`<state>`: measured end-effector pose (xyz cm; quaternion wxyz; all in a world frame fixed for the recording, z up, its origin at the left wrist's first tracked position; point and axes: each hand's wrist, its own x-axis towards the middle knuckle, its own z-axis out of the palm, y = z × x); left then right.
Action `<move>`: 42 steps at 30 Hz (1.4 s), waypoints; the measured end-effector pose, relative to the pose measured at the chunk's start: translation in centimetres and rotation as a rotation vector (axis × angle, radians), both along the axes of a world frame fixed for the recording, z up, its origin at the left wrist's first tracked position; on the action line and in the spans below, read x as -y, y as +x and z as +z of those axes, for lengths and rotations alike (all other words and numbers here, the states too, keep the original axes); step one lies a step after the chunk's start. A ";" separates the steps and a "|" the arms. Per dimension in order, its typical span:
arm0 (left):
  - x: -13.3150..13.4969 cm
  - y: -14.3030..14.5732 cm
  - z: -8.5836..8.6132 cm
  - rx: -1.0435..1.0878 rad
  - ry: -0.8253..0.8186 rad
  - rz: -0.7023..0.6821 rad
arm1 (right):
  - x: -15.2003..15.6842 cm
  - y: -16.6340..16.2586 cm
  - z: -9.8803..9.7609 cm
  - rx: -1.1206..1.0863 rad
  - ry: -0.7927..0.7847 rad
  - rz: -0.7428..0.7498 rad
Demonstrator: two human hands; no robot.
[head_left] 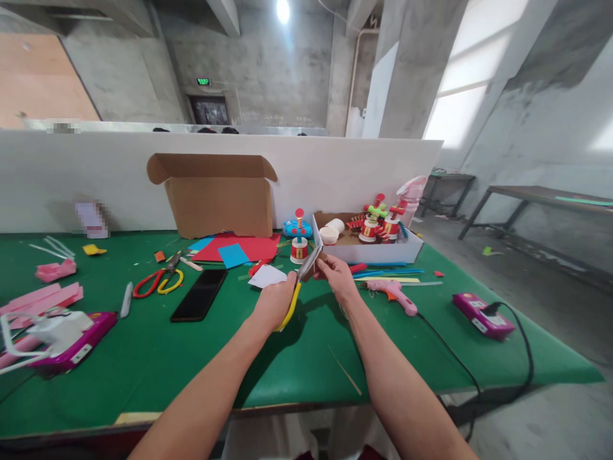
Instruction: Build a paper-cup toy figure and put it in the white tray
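My left hand [274,301] is closed around yellow-handled scissors [291,310] over the front middle of the green table. Their metal blades point up and to the right, towards my other hand. My right hand [339,278] pinches a small brown piece, seemingly cardboard [311,271], right by the blades. The blades overlap it in view; whether they are cutting into it I cannot tell. Just behind the blades stands a paper-cup figure [299,249] with a red round top. White paper [267,276] lies to the left of the scissors.
A black phone [199,295] and red-and-yellow pliers [160,281] lie left. Red sheets [215,251] sit before an upright cardboard box [220,204]. On the right are a pink glue gun [393,294], its cord, a purple power strip [483,315] and a tray [383,253] of cup figures.
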<state>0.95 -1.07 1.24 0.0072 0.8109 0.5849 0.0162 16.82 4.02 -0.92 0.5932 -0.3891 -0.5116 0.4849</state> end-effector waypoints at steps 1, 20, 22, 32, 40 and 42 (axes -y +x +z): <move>0.1 0.0 0.0 0.006 0.001 -0.004 | 0.0 0.0 0.0 0.001 0.000 0.002; 6.4 -10.4 0.0 -0.135 -0.061 0.523 | -1.0 0.8 -0.5 -0.251 -0.212 -0.093; 7.3 -11.0 -1.2 -0.138 -0.101 0.540 | -1.1 0.8 -0.7 -0.235 -0.186 -0.094; 4.7 -3.3 -1.0 0.088 0.067 -0.121 | -1.5 1.2 -1.1 -0.199 -0.184 -0.212; 4.1 3.9 -3.6 0.104 -0.204 -0.418 | -1.3 1.1 -0.8 -0.202 -0.198 -0.220; 7.4 4.8 -4.3 0.122 -0.190 -0.563 | -1.3 1.1 -0.8 -0.193 -0.188 -0.208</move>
